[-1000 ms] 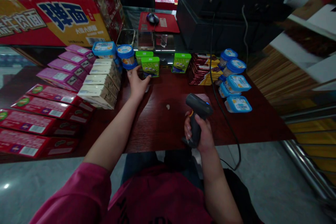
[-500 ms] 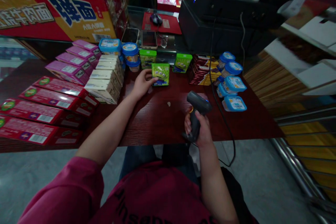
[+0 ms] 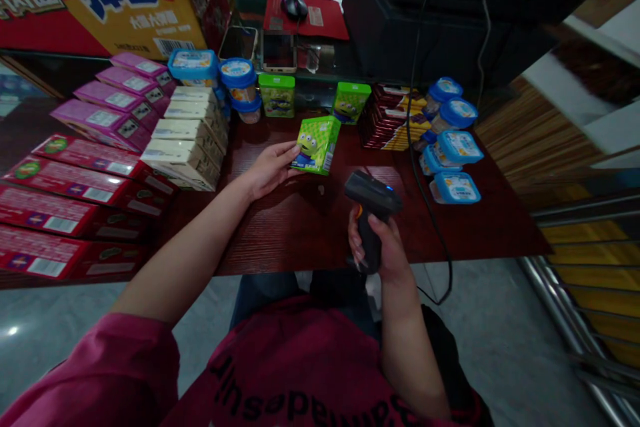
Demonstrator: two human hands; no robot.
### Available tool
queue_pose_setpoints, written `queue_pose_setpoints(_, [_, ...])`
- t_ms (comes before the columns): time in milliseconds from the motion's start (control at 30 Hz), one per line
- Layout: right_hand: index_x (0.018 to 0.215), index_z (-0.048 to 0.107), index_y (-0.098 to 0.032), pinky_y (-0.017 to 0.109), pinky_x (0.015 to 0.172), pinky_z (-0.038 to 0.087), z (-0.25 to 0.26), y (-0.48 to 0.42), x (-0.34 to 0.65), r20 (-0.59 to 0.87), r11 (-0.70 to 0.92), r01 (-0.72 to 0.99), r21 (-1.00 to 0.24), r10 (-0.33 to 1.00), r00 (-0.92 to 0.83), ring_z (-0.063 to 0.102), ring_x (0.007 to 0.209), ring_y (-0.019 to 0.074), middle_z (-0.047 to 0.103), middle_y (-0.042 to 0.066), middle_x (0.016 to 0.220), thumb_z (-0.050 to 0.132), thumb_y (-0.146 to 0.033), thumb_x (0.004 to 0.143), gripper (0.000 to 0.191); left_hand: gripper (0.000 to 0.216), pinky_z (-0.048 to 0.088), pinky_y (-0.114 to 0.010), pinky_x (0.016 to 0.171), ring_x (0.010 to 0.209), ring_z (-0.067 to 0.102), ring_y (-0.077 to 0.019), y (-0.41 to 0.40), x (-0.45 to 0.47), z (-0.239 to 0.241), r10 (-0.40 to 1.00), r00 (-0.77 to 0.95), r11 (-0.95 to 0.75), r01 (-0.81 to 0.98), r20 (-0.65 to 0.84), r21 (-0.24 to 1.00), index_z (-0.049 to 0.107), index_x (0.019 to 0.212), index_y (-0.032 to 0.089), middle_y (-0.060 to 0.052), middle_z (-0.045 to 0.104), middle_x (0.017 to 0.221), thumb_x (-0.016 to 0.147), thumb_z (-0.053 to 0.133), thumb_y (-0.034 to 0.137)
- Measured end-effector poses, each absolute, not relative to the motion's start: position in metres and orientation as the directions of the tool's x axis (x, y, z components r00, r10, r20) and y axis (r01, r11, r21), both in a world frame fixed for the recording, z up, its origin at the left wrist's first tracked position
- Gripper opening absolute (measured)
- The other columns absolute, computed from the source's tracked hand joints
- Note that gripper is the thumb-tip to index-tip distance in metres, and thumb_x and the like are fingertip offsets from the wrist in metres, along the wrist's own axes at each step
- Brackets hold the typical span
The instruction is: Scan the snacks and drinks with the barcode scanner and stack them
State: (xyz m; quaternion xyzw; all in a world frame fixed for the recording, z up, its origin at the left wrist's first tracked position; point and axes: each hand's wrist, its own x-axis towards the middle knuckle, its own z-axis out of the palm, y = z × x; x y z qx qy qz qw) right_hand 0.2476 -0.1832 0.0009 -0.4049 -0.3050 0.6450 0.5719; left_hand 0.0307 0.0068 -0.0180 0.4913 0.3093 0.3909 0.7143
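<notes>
Between the thumb and fingers of my left hand (image 3: 273, 169) is a small green box (image 3: 316, 145) with a cartoon alien on its front. It is tilted above the table, and its side with a barcode faces right. My right hand (image 3: 377, 243) is wrapped round the handle of a dark grey barcode scanner (image 3: 373, 197), whose head points left toward the box. A small blue light glows on the scanner. Behind the held box, two similar boxes stand upright, a left green box (image 3: 277, 96) and a right green box (image 3: 352, 103).
Red boxes (image 3: 55, 213), purple boxes (image 3: 100, 107) and cream boxes (image 3: 175, 160) fill the table's left. Stacked chocolate-coloured packs (image 3: 390, 120) and blue-lidded tubs (image 3: 457, 187) stand right. A black cable (image 3: 425, 203) hangs over the front edge. Phones and a mouse (image 3: 294, 5) lie behind.
My left hand has brought the green box toward me and turned it, so its barcode side now shows. The scanner stays in my right hand, almost unmoved. The view has tipped downward.
</notes>
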Motion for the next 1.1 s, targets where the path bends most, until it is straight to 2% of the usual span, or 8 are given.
queue_pose_setpoints(167, [0.095, 0.070, -0.019, 0.018, 0.031, 0.043, 0.001, -0.182, 0.248, -0.184, -0.170, -0.500, -0.849, 0.983, -0.022, 0.048, 0.036, 0.0089, 0.062, -0.005, 0.058, 0.083, -0.052, 0.084, 0.037, 0.040, 0.065, -0.046, 0.105, 0.115, 0.078, -0.0286, 0.006, 0.031, -0.018, 0.858, 0.510, 0.204, -0.240, -0.055, 0.949, 0.079, 0.112, 0.018, -0.012, 0.082, 0.115, 0.090, 0.085, 0.050])
queue_pose_setpoints(333, [0.093, 0.070, -0.020, 0.018, 0.031, 0.044, 0.004, -0.180, 0.247, -0.195, -0.186, -0.525, -0.831, 0.980, -0.038, 0.048, 0.035, 0.0084, 0.062, -0.006, 0.057, 0.084, -0.052, 0.083, 0.037, 0.034, 0.066, -0.052, 0.102, 0.116, 0.078, -0.0314, 0.005, 0.037, -0.018, 0.860, 0.509, 0.219, -0.289, -0.044, 0.932, 0.078, 0.114, 0.018, -0.013, 0.081, 0.115, 0.098, 0.076, 0.047])
queue_pose_setpoints(500, [0.094, 0.070, -0.019, 0.018, 0.030, 0.043, 0.002, -0.181, 0.248, -0.213, -0.194, -0.506, -0.840, 0.977, -0.022, 0.048, 0.034, 0.0087, 0.062, -0.006, 0.056, 0.084, -0.054, 0.081, 0.039, 0.040, 0.065, -0.049, 0.104, 0.114, 0.078, -0.0293, 0.004, 0.032, -0.016, 0.872, 0.488, 0.155, -0.214, -0.032, 0.965, 0.077, 0.116, 0.018, -0.012, 0.081, 0.112, 0.094, 0.080, 0.051])
queue_pose_setpoints(600, [0.095, 0.070, -0.019, 0.018, 0.030, 0.043, 0.002, -0.180, 0.247, -0.195, -0.176, -0.517, -0.838, 0.981, -0.019, 0.048, 0.034, 0.0087, 0.062, -0.006, 0.056, 0.084, -0.053, 0.081, 0.039, 0.043, 0.065, -0.049, 0.105, 0.115, 0.078, -0.0293, 0.005, 0.032, -0.018, 0.900, 0.435, 0.067, -0.193, 0.024, 0.979, 0.074, 0.121, 0.019, -0.012, 0.080, 0.114, 0.090, 0.085, 0.046])
queue_pose_setpoints(700, [0.095, 0.070, -0.019, 0.018, 0.030, 0.043, 0.002, -0.179, 0.247, -0.171, -0.146, -0.537, -0.831, 0.985, -0.003, 0.048, 0.034, 0.0085, 0.062, -0.006, 0.057, 0.084, -0.051, 0.083, 0.037, 0.046, 0.063, -0.049, 0.107, 0.117, 0.077, -0.0285, 0.009, 0.042, -0.023, 0.932, 0.347, -0.065, -0.135, 0.109, 0.989, 0.067, 0.127, 0.020, -0.009, 0.079, 0.116, 0.086, 0.087, 0.031])
queue_pose_setpoints(867, [0.096, 0.071, -0.019, 0.017, 0.031, 0.045, 0.000, -0.178, 0.246, -0.148, -0.106, -0.572, -0.814, 0.989, 0.027, 0.050, 0.036, 0.0085, 0.063, -0.005, 0.058, 0.082, -0.048, 0.086, 0.033, 0.046, 0.061, -0.044, 0.108, 0.115, 0.077, -0.0240, 0.021, 0.075, -0.032, 0.904, 0.358, -0.226, -0.065, 0.234, 0.972, 0.058, 0.120, 0.022, -0.006, 0.077, 0.117, 0.082, 0.080, 0.010])
queue_pose_setpoints(967, [0.097, 0.071, -0.019, 0.017, 0.032, 0.045, -0.002, -0.177, 0.247, -0.151, -0.110, -0.590, -0.800, 0.988, 0.020, 0.050, 0.035, 0.0081, 0.063, -0.006, 0.058, 0.083, -0.048, 0.086, 0.033, 0.044, 0.062, -0.041, 0.104, 0.113, 0.076, -0.0234, 0.030, 0.095, -0.034, 0.904, 0.325, -0.300, 0.019, 0.278, 0.954, 0.058, 0.119, 0.022, -0.006, 0.075, 0.122, 0.082, 0.079, 0.010])
queue_pose_setpoints(1100, [0.096, 0.070, -0.019, 0.016, 0.031, 0.045, -0.003, -0.176, 0.247, -0.160, -0.125, -0.618, -0.776, 0.987, 0.001, 0.049, 0.035, 0.0080, 0.062, -0.006, 0.058, 0.085, -0.050, 0.085, 0.036, 0.040, 0.061, -0.042, 0.102, 0.112, 0.074, -0.0258, 0.052, 0.114, -0.033, 0.895, 0.227, -0.432, 0.234, 0.383, 0.871, 0.064, 0.116, 0.020, -0.008, 0.075, 0.121, 0.081, 0.083, 0.014])
